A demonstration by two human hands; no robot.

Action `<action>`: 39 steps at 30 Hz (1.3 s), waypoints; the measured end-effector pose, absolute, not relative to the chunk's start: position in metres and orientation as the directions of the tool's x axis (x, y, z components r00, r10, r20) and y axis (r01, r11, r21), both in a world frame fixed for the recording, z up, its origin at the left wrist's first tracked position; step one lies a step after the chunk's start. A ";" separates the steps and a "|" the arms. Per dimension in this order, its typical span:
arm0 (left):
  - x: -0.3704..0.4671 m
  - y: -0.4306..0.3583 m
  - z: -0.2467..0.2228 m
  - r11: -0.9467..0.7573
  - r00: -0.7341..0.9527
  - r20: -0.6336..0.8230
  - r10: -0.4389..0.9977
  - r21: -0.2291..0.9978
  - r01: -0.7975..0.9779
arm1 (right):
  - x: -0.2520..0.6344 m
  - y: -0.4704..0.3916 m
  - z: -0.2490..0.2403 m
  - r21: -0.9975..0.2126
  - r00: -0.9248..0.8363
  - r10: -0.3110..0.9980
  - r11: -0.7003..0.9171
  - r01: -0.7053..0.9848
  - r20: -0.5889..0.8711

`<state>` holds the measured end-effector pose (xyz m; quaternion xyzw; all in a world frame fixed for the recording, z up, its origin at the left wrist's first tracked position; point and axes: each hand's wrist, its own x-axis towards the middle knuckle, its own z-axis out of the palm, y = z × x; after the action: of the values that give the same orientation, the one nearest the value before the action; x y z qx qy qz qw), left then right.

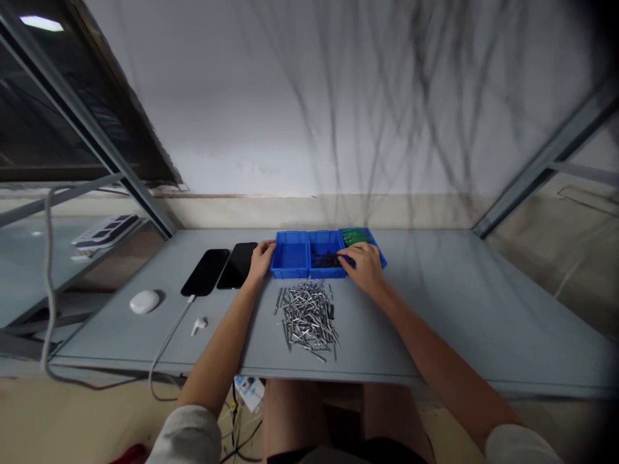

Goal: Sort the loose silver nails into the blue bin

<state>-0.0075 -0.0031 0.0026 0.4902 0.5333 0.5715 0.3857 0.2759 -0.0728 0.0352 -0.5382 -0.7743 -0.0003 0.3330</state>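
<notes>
Three blue plastic bins stand side by side at the back of the table. The left blue bin (290, 272) shows a bare floor, and my left hand (262, 258) has its fingers curled against that bin's left edge. Small dark parts (326, 260) lie in the middle blue bin (327, 273). Green material (355, 236) fills the back of the right blue bin (383, 261). My right hand (365, 265) is over the rims of the middle and right bins, thumb and fingers pinched; whatever is between them is too small to tell. In front lies a heap of thin metal pins (309, 316).
Left of my left hand lie two dark phones (206, 272) (236, 265), one with a white cable (176, 325). A white earbud (198, 325) and its white case (144, 301) lie farther left. A power strip (107, 232) sits beyond the frame post.
</notes>
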 end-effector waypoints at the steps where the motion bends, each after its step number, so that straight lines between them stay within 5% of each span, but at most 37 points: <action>1: -0.008 -0.003 0.003 -0.137 -0.222 0.153 0.963 0.987 0.086 | 0.277 -0.073 0.036 -0.362 -0.195 0.827 0.427 0.829 0.527; 7: -0.009 0.000 0.000 -0.155 -0.220 0.177 0.959 0.982 0.113 | 0.283 -0.082 0.044 -0.479 -0.283 0.822 0.529 0.701 0.494; 19: -0.011 0.002 -0.003 -0.158 -0.204 0.180 0.962 0.980 0.121 | 0.275 -0.101 0.057 -0.538 -0.629 0.763 0.471 0.699 -0.149; 31: -0.010 0.002 -0.002 -0.168 -0.211 0.199 0.957 0.973 0.156 | 0.261 -0.108 0.052 -0.401 -0.618 0.769 0.521 0.754 -0.164; 39: -0.011 0.002 -0.003 -0.170 -0.209 0.203 0.957 0.972 0.163 | 0.266 -0.105 0.051 -0.443 -0.638 0.743 0.512 0.736 -0.200</action>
<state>-0.0112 0.0020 -0.0033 0.5200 0.5384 0.5611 0.3534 0.2658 -0.1053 0.0514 -0.4252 -0.8696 0.2509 0.0075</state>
